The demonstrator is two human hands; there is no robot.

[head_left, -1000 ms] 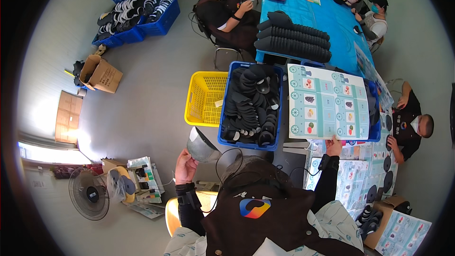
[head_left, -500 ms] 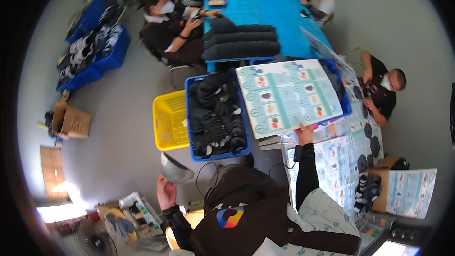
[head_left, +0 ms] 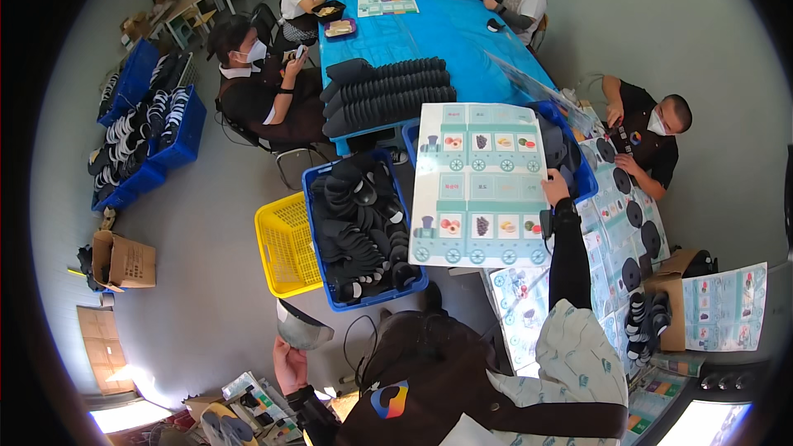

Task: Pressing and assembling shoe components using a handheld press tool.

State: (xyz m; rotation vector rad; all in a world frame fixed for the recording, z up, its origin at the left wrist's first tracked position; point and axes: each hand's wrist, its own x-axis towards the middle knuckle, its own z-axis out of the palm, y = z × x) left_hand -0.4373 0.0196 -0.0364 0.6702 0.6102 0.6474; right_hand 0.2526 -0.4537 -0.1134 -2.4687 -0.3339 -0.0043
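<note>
My right hand (head_left: 557,187) grips the right edge of a large flat board (head_left: 505,165) printed in pale green with rows of fruit pictures and cart wheels. The board is held up over a blue crate on the right, hiding part of it. Low on the left, my left hand (head_left: 291,362) pinches a curved grey piece with a black edge (head_left: 304,329), shaped like a cap brim. Just beyond it stands a blue crate (head_left: 363,304) filled with stacked dark curved pieces (head_left: 351,227).
A yellow basket (head_left: 285,252) stands left of the crate. Rows of black pieces (head_left: 388,91) lie on the blue table (head_left: 405,33), where several people sit. At right, a person (head_left: 652,132) works at a surface covered with printed sheets (head_left: 611,223). More filled blue crates (head_left: 178,132) stand far left.
The board has turned about a quarter turn counterclockwise, and my right hand has gone from its lower edge to its right edge. My left hand still holds the curved piece. The view has shifted.
</note>
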